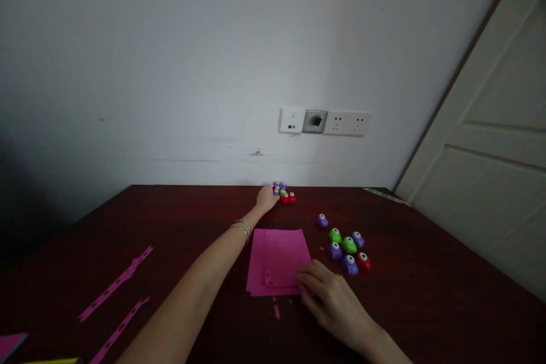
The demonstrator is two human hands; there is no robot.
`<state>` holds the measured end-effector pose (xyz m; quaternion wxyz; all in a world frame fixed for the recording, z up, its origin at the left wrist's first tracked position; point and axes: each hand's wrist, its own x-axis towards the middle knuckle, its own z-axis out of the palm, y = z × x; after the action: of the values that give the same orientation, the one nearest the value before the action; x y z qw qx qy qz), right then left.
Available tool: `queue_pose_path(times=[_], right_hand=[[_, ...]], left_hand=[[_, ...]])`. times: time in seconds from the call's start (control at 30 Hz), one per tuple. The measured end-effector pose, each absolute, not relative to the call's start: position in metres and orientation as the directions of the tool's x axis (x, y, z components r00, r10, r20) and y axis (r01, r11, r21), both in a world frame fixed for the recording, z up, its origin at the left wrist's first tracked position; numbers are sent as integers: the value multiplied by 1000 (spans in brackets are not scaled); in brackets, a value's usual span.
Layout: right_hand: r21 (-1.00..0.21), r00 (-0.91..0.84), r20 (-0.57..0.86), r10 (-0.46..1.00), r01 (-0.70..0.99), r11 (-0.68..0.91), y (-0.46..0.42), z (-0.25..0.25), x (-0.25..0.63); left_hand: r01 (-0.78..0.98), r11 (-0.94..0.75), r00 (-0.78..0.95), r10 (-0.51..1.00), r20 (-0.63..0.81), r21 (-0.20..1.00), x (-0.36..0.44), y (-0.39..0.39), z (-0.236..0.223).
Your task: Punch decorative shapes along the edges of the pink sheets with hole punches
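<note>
My left hand [267, 198] reaches to the back of the table. It is beside a cluster of small red, purple and green one-eyed figures [285, 198], and its fingers are mostly hidden. My right hand [326, 301] has its fingers curled at the lower right corner of a stack of pink paper [284, 259], pinching the edge. A smaller sheet with small holes punched along its left side lies on top of the stack. Right of the paper stand several more one-eyed figures, among them a green figure [349, 245] and a red figure [364, 262].
Two punched pink paper strips, an upper strip [117, 282] and a lower strip [119, 331], lie at the left. Pink scraps [276, 311] sit below the stack. Wall sockets [346, 124] are above the dark red table [191, 205], and a white door [490, 142] stands to the right.
</note>
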<state>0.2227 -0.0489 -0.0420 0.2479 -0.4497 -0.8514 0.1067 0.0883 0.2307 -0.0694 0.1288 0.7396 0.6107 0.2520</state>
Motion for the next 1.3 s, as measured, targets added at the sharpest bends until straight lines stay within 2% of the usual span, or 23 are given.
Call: queue_pose_path(times=[0.27,0.5,0.7,0.83,0.93,1.03,1.3], right_hand=[[-452,-439,331,835,704,549,-47,-45,225],[-622,-265,383,885,634,459,-42,-47,226],[-848,-47,326,944,426,314,-39,-49,218],[-968,11,178,984,179,173,-39,-49,207],[-999,2,49,999,3,49,-41,-45,196],[-995,-26,-21,999,-100,-24,-43,-40,186],[-982,49,-82,995,-174,-72,-43,-36,174]], left_hand=[[779,-228,103,965,239,585,80,222,-58],[640,-370,177,924,340,673,58,174,-25],[493,-517,340,855,392,700,43,97,-3],[433,-537,361,839,407,724,38,43,-3],[437,-579,386,812,438,689,34,15,-10],[472,-611,417,790,449,635,33,1,-15],[521,-658,462,753,469,544,34,-8,-17]])
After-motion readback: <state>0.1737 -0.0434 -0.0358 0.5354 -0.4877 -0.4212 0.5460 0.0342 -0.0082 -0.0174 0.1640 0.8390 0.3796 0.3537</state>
